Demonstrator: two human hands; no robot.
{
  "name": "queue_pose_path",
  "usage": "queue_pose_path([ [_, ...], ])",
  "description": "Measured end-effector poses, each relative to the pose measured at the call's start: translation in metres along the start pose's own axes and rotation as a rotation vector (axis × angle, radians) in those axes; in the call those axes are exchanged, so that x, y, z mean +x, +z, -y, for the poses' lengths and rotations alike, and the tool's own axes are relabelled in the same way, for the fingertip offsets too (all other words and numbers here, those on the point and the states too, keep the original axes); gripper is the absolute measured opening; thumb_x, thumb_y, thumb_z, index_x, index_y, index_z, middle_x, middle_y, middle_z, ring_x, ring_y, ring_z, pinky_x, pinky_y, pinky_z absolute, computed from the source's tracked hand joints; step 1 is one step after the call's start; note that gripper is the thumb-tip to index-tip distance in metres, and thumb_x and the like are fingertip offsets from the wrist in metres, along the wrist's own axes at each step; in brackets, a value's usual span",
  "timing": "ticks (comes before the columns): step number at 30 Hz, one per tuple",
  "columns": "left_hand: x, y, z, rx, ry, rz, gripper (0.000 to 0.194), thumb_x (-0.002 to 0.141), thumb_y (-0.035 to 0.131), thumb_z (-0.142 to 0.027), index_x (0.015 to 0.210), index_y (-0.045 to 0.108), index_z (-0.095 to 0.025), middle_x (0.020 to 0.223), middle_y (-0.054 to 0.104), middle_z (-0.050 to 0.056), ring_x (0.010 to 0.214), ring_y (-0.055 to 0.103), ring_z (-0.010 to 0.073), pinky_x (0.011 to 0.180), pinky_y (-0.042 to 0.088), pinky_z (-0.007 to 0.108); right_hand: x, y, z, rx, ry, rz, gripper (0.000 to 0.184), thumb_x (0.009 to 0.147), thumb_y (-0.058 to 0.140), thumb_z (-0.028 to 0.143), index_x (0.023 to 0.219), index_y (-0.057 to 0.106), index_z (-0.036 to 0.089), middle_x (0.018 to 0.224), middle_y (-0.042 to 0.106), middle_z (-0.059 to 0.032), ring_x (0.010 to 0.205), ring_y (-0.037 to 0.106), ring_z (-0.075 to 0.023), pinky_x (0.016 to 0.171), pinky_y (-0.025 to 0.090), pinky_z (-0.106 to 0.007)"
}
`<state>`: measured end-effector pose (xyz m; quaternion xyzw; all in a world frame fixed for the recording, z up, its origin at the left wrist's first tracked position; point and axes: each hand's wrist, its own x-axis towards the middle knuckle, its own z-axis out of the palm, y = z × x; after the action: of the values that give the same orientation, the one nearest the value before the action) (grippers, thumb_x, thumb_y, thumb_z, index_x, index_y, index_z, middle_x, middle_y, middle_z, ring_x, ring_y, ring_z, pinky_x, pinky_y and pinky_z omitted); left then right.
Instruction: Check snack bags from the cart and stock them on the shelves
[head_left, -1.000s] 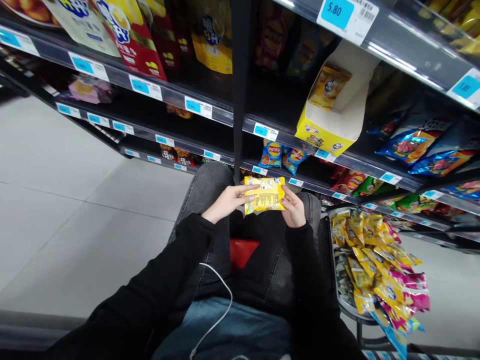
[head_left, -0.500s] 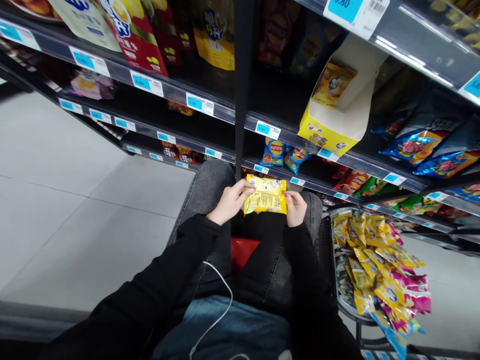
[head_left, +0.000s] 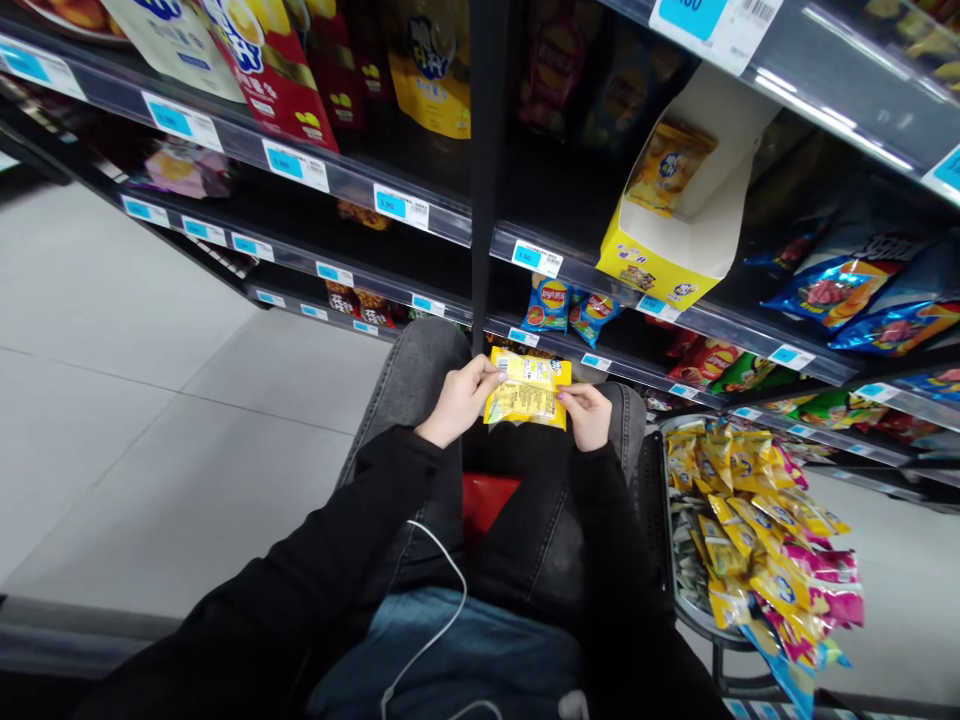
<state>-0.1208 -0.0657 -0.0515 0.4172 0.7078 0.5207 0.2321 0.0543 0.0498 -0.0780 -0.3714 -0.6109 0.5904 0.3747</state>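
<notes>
I sit facing dark store shelves, knees in grey jeans. Both hands hold one small yellow snack packet (head_left: 527,392) over my knees, its printed back turned up. My left hand (head_left: 459,400) pinches the packet's left edge with curled fingers. My right hand (head_left: 587,415) grips its right edge. Both arms wear black sleeves.
A wire basket (head_left: 675,560) at my right holds several yellow and pink packets (head_left: 757,530). An open yellow display box (head_left: 679,215) stands on the shelf ahead. Shelves carry chip bags (head_left: 566,310) and blue price tags (head_left: 535,259). Grey tiled floor (head_left: 150,400) spreads to the left. A red seat shows between my legs.
The packet has tilted a little and shifted slightly left and up between my hands. My left fingers have curled tighter on its edge.
</notes>
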Motion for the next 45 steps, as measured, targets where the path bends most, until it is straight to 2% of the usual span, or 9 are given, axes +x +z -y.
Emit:
queue_pose_path([
  [2, 0.000, 0.000, -0.002, 0.031, 0.028, 0.027, 0.022, 0.082, 0.050, -0.039, 0.072, 0.050, -0.019, 0.069, 0.065, -0.001, 0.061, 0.057, 0.0123, 0.060, 0.042, 0.022, 0.001, 0.000, 0.003, -0.078, -0.017, -0.038, 0.024, 0.067, 0.068, 0.041, 0.069, 0.059, 0.019, 0.068, 0.066, -0.0022, 0.064, 0.061, -0.0165, 0.062, 0.050, -0.030],
  [7, -0.001, 0.002, -0.004, 0.090, 0.055, 0.066, 0.021, 0.082, 0.048, -0.036, 0.070, 0.048, -0.020, 0.065, 0.062, -0.002, 0.058, 0.054, 0.0114, 0.060, 0.041, 0.022, 0.005, -0.004, 0.006, -0.290, -0.090, 0.041, 0.022, 0.077, 0.055, 0.041, 0.071, 0.052, 0.020, 0.067, 0.061, 0.0001, 0.061, 0.057, -0.0140, 0.059, 0.045, -0.026],
  [14, 0.000, 0.006, -0.001, 0.124, -0.036, -0.018, 0.022, 0.083, 0.048, -0.036, 0.068, 0.048, -0.020, 0.060, 0.056, -0.003, 0.057, 0.051, 0.0122, 0.058, 0.037, 0.023, 0.007, -0.005, 0.010, -0.427, -0.139, 0.058, 0.029, 0.080, 0.052, 0.047, 0.067, 0.045, 0.022, 0.063, 0.054, 0.0013, 0.056, 0.048, -0.0127, 0.055, 0.038, -0.026],
  [23, 0.006, 0.009, 0.006, -0.057, -0.129, 0.017, 0.028, 0.078, 0.055, -0.034, 0.057, 0.044, -0.018, 0.052, 0.049, -0.004, 0.051, 0.047, 0.0104, 0.052, 0.035, 0.022, 0.004, 0.000, 0.005, -0.297, -0.080, 0.101, 0.034, 0.080, 0.055, 0.046, 0.062, 0.039, 0.022, 0.052, 0.036, 0.0074, 0.047, 0.031, -0.0084, 0.047, 0.026, -0.023],
  [27, 0.006, 0.008, 0.008, -0.249, -0.156, 0.152, 0.024, 0.072, 0.065, -0.039, 0.076, 0.060, -0.016, 0.059, 0.060, -0.002, 0.053, 0.055, 0.0121, 0.053, 0.043, 0.023, 0.004, -0.002, 0.005, -0.175, -0.052, 0.100, 0.036, 0.075, 0.062, 0.047, 0.063, 0.038, 0.022, 0.053, 0.039, 0.0074, 0.047, 0.035, -0.0076, 0.046, 0.028, -0.021],
  [31, 0.007, 0.005, 0.007, -0.359, -0.185, 0.278, 0.038, 0.057, 0.078, -0.040, 0.084, 0.073, -0.013, 0.081, 0.073, 0.008, 0.076, 0.067, 0.0218, 0.069, 0.053, 0.031, 0.002, -0.004, 0.006, -0.106, -0.006, 0.111, 0.038, 0.067, 0.070, 0.045, 0.062, 0.041, 0.022, 0.053, 0.046, 0.0070, 0.046, 0.041, -0.0080, 0.045, 0.034, -0.022],
  [35, 0.006, 0.005, 0.004, -0.282, -0.201, 0.179, 0.036, 0.059, 0.077, -0.045, 0.075, 0.076, -0.013, 0.079, 0.075, 0.009, 0.075, 0.068, 0.0239, 0.071, 0.052, 0.033, -0.001, -0.003, 0.004, -0.100, -0.061, 0.142, 0.026, 0.065, 0.074, 0.038, 0.069, 0.056, 0.021, 0.068, 0.058, 0.0020, 0.058, 0.054, -0.0121, 0.055, 0.044, -0.026],
  [38, 0.006, 0.007, 0.003, -0.265, -0.177, 0.100, 0.035, 0.060, 0.075, -0.046, 0.074, 0.076, -0.015, 0.077, 0.075, 0.007, 0.075, 0.067, 0.0231, 0.072, 0.052, 0.033, -0.002, 0.000, 0.000, -0.155, -0.132, 0.128, 0.017, 0.071, 0.069, 0.036, 0.073, 0.062, 0.021, 0.079, 0.062, -0.0022, 0.073, 0.060, -0.0164, 0.066, 0.048, -0.029],
  [45, 0.004, 0.012, 0.004, -0.243, -0.164, -0.039, 0.027, 0.063, 0.072, -0.041, 0.068, 0.072, -0.015, 0.073, 0.072, 0.004, 0.071, 0.064, 0.0193, 0.067, 0.048, 0.029, -0.002, 0.012, -0.001, -0.375, -0.153, 0.044, 0.022, 0.082, 0.055, 0.038, 0.068, 0.050, 0.021, 0.070, 0.055, -0.0003, 0.067, 0.052, -0.0140, 0.061, 0.043, -0.026],
])
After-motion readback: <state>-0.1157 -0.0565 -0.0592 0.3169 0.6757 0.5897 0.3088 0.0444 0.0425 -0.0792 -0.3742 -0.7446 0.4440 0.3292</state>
